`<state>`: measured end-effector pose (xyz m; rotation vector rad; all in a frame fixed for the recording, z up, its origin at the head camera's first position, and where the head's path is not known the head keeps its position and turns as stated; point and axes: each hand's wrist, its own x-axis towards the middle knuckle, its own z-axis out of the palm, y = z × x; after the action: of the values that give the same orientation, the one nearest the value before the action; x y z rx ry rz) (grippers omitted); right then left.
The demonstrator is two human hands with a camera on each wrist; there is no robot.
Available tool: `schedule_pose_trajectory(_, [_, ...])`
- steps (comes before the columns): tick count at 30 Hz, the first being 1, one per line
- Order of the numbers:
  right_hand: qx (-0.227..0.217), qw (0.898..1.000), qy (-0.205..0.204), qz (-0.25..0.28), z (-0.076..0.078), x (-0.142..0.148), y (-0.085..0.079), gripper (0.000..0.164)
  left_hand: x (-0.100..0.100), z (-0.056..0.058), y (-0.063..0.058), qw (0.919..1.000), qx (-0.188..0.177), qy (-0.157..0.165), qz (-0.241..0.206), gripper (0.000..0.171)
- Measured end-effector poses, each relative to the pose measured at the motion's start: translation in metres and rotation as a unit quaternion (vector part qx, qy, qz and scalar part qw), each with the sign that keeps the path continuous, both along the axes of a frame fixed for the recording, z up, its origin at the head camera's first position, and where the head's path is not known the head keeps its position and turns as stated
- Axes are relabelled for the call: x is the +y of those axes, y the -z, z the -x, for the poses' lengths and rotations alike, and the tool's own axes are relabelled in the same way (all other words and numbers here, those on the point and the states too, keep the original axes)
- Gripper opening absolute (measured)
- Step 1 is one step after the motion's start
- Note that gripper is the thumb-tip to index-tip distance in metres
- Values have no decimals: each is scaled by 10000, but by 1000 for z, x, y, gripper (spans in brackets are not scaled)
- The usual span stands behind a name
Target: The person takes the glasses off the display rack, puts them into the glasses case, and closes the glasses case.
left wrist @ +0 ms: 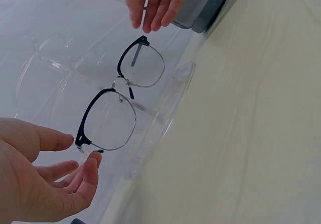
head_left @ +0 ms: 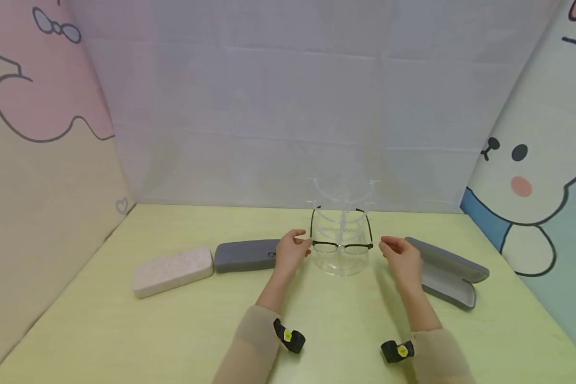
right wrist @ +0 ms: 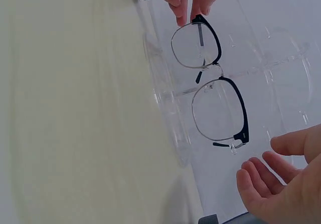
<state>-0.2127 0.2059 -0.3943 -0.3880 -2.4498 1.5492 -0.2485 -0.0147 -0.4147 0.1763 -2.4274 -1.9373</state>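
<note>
A pair of eyeglasses (head_left: 338,246) with black browline rims and thin metal lower rims sits on a clear plastic display stand (head_left: 342,266), lenses toward me and temples pointing back. Close by the left hinge is my left hand (head_left: 292,252); in the left wrist view its thumb and fingers (left wrist: 89,176) stand apart around that corner. My right hand (head_left: 403,261) hovers off the other hinge, and a gap shows between its loosely bent fingers (right wrist: 261,176) and the frame. Neither hand pinches the glasses.
Left of the stand lie a closed grey glasses case (head_left: 242,256), partly behind my left hand, and a closed pale speckled case (head_left: 173,271). An opened grey case (head_left: 444,277) lies to the right of my right hand. Upper tiers of the stand (head_left: 344,197) rise behind the glasses.
</note>
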Motion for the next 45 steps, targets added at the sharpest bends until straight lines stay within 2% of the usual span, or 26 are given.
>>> schedule_pose_trajectory(2, [-64,9996,-155,215,0,0,5,37,0,-1,2,10000,6,25,-9,38])
schedule_pose_trajectory(5, [-130,9958,-342,845,3,-2,9,41,-1,-1,4,9999,-41,94,-92,39])
schedule_pose_trajectory(9, [-212,9842,-536,1677,7,-3,12,43,-2,1,4,9993,-124,210,-277,37])
schedule_pose_trajectory(12, [-268,9776,-706,1966,8,-3,14,44,-2,2,5,9990,-156,242,-352,36])
schedule_pose_trajectory(19, [-239,9710,-743,2259,9,-5,15,44,-3,5,6,9975,-114,328,-615,33])
schedule_pose_trajectory(26, [-263,9705,-693,2294,10,-6,14,42,-3,5,3,9956,-107,255,-892,28])
schedule_pose_trajectory(34, [-540,9681,-771,2323,9,-7,12,43,-5,4,1,9935,-135,125,-1122,25])
schedule_pose_trajectory(45, [-524,9648,-996,2378,9,-9,6,32,-8,6,0,9900,-98,71,-1403,22])
